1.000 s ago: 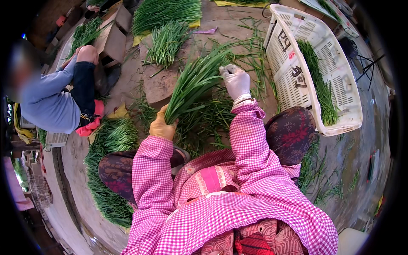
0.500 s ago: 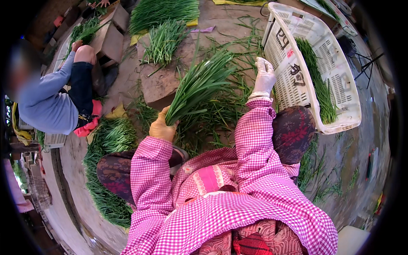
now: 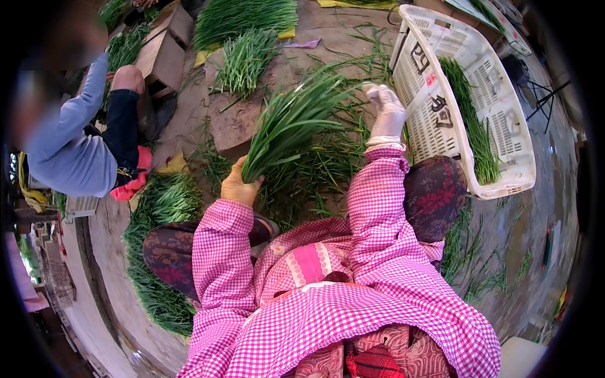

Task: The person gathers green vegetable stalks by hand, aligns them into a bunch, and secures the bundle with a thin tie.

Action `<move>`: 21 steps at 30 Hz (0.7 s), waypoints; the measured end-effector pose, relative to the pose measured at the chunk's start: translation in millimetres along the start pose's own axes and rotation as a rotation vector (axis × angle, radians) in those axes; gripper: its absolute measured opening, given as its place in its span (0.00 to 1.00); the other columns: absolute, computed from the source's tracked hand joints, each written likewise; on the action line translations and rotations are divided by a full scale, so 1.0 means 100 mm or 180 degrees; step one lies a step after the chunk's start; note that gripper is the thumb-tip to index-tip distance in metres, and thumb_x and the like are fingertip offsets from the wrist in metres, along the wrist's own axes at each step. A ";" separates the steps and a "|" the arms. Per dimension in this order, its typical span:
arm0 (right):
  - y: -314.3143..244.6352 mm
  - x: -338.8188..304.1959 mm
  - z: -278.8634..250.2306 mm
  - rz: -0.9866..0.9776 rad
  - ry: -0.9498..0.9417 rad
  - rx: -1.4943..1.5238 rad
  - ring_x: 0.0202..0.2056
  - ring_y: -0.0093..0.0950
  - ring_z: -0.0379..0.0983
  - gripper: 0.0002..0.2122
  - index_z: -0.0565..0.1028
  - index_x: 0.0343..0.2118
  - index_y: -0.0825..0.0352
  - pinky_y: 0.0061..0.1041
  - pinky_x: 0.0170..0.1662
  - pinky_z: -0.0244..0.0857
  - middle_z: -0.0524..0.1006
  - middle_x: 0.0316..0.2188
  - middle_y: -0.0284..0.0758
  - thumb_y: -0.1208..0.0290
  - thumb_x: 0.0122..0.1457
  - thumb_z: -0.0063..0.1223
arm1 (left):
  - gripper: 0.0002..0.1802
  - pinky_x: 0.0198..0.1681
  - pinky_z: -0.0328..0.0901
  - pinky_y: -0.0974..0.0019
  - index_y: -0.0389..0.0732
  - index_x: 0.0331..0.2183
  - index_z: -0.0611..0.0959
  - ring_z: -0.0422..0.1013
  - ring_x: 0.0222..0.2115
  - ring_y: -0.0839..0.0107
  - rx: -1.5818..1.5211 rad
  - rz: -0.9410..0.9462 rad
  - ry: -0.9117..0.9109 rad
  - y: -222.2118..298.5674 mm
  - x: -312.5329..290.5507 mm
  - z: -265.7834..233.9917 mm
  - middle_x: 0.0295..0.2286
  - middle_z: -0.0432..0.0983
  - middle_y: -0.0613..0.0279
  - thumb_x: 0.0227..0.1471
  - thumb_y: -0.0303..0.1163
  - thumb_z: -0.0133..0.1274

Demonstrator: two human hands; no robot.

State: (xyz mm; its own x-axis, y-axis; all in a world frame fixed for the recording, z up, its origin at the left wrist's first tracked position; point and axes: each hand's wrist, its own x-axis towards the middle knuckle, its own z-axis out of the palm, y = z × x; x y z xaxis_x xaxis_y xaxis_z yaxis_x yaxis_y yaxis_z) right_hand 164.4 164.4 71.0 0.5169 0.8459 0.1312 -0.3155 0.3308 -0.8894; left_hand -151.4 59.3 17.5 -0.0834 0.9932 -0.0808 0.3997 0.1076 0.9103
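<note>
My left hand [image 3: 241, 184], in a yellowish glove, grips a bunch of garlic chives [image 3: 287, 126] by its lower end. The long green leaves fan up and to the right. Close to the leaf tips is my right hand [image 3: 386, 110], in a white glove, its fingers bent and drawn together. Whatever lies between those fingertips is too small to make out. Loose chive leaves [image 3: 315, 173] litter the ground below the bunch. A cut bundle of chives [image 3: 246, 60] rests on a stone block [image 3: 236, 126] ahead of me.
At the right stands a white plastic crate [image 3: 469, 148] with chives inside. More chives lie in a pile [image 3: 154, 252] by my left knee and in a large heap [image 3: 242, 22] at the far side. A co-worker [image 3: 75, 151] sits at the left, near wooden boxes [image 3: 161, 60].
My right hand has moved slightly left toward the leaf tips, and its fingers have tipped leftward. The bunch in my left hand has shifted a little. The co-worker's arm has risen.
</note>
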 end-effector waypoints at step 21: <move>0.40 -0.26 0.26 0.0679 -0.2553 -0.3663 0.48 0.37 0.70 0.29 0.66 0.53 0.63 0.30 0.51 0.63 0.70 0.50 0.40 0.52 0.51 0.56 | 0.09 0.14 0.49 0.68 0.40 0.27 0.71 0.56 0.10 0.74 -0.2583 -0.1337 0.0327 0.45 0.02 -0.21 0.15 0.64 0.65 0.47 0.25 0.57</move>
State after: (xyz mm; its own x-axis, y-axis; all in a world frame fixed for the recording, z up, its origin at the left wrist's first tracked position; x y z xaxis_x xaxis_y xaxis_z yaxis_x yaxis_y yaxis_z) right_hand 117.8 166.7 43.3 -0.1650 0.9687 -0.1856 0.6864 -0.0223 -0.7269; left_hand -152.5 65.5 66.4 -0.1730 0.8666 -0.4681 -0.4418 0.3565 0.8232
